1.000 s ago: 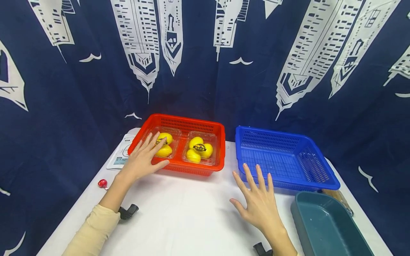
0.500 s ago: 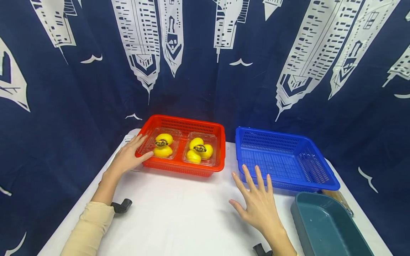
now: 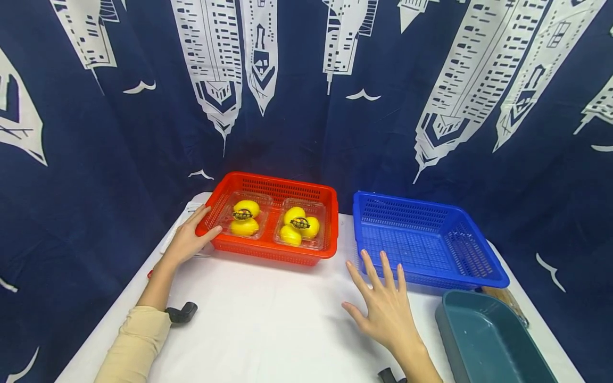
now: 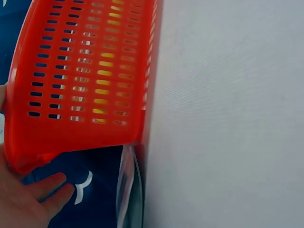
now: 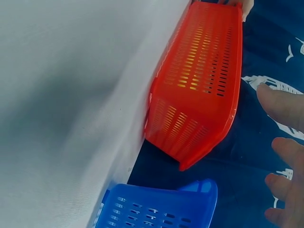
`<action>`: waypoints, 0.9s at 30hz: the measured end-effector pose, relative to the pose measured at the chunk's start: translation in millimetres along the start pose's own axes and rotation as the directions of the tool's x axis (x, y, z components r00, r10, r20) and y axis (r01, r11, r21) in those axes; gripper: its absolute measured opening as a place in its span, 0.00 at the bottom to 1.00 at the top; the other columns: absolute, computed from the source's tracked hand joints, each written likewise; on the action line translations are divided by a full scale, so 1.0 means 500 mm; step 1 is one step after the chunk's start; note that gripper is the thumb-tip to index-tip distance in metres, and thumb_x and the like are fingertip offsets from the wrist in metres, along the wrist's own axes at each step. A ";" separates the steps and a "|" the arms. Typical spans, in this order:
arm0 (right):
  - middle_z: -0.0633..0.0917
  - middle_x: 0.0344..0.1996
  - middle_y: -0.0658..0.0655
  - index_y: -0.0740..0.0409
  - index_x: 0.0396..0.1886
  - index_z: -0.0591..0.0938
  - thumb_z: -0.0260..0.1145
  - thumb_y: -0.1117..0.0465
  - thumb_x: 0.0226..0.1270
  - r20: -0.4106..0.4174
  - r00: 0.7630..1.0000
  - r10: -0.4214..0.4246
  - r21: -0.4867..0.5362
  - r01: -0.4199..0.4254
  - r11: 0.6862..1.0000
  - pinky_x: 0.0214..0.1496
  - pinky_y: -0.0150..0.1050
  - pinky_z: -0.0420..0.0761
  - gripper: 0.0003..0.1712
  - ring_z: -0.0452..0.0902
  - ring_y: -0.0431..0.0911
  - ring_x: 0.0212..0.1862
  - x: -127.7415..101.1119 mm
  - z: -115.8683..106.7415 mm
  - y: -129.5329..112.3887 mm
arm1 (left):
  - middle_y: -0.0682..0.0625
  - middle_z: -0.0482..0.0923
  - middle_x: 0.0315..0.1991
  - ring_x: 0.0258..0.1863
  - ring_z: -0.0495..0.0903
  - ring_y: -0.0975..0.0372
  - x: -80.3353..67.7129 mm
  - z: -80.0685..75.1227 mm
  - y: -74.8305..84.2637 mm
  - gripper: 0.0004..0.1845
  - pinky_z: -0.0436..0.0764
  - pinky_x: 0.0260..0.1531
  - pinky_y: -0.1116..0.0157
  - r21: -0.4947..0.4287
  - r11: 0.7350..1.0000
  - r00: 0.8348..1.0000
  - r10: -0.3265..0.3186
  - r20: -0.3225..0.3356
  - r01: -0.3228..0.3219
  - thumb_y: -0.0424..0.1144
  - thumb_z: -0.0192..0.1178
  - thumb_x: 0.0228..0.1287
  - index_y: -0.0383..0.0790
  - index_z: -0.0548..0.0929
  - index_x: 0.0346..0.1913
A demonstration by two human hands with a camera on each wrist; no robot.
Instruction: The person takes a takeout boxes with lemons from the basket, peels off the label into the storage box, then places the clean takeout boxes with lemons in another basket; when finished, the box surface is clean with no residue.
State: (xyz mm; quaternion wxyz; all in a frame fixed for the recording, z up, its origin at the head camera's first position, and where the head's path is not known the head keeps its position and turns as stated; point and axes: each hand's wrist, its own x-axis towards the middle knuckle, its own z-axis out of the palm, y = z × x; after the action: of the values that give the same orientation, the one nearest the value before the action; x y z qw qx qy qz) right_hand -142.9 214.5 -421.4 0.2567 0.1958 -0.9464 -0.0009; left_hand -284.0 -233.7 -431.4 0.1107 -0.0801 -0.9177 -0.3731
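In the head view, my left hand [image 3: 189, 239] is at the left front corner of the red basket [image 3: 278, 254]. Its fingers reach along the basket's left side and its thumb lies toward the front rim; two of those fingers [image 4: 57, 202] stretch past the corner in the left wrist view. Inside the basket sit two clear plastic boxes of yellow lemons, a left box [image 3: 245, 227] and a right box [image 3: 308, 227]. My right hand [image 3: 385, 311] hovers with spread fingers and holds nothing, just in front of the blue basket [image 3: 431, 276].
A teal tub [image 3: 498, 335] stands at the right, partly out of frame. Behind it lies a brown-and-clear item [image 3: 505, 298] by the table edge. A white packet [image 3: 167, 242] is partly hidden behind my left hand. The navy printed curtain [image 3: 306, 133] hangs behind the white table [image 3: 268, 319].
My left hand has moved left and back from over the left lemon box to the red basket's left front corner. My right hand has stayed nearly still.
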 end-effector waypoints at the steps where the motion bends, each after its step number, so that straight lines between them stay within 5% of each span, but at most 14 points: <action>1: 0.60 0.76 0.57 0.38 0.73 0.65 0.69 0.36 0.52 0.000 1.000 0.001 0.002 -0.001 1.000 0.71 0.72 0.50 0.48 0.47 0.65 0.76 0.000 0.001 0.000 | 0.38 0.52 0.77 0.73 0.57 0.38 0.001 0.003 -0.002 0.43 0.58 0.69 0.35 -0.015 1.000 1.000 0.000 -0.001 0.000 0.56 0.58 0.65 0.37 0.58 0.75; 10: 0.60 0.76 0.57 0.38 0.73 0.66 0.70 0.36 0.52 0.011 1.000 0.010 0.006 -0.010 1.000 0.70 0.72 0.51 0.48 0.46 0.64 0.76 -0.001 0.005 -0.001 | 0.39 0.47 0.78 0.76 0.48 0.42 -0.001 0.020 -0.016 0.44 0.51 0.71 0.35 -0.146 0.989 1.000 -0.019 -0.008 0.017 0.52 0.60 0.64 0.35 0.55 0.76; 27: 0.58 0.77 0.56 0.37 0.74 0.64 0.70 0.37 0.52 0.040 0.999 0.026 0.008 -0.027 1.000 0.71 0.71 0.50 0.48 0.46 0.65 0.76 -0.001 0.008 0.006 | 0.39 0.47 0.78 0.76 0.50 0.42 0.002 0.025 -0.015 0.47 0.55 0.71 0.37 -0.205 0.977 0.998 -0.060 -0.023 0.054 0.50 0.63 0.62 0.37 0.50 0.77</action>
State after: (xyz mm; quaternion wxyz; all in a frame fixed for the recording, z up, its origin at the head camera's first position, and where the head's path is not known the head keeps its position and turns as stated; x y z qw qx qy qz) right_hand -145.7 217.0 -424.7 0.2370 0.1842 -0.9539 0.0026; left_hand -288.3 -230.0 -445.0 0.1043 -0.0591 -0.8747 -0.4697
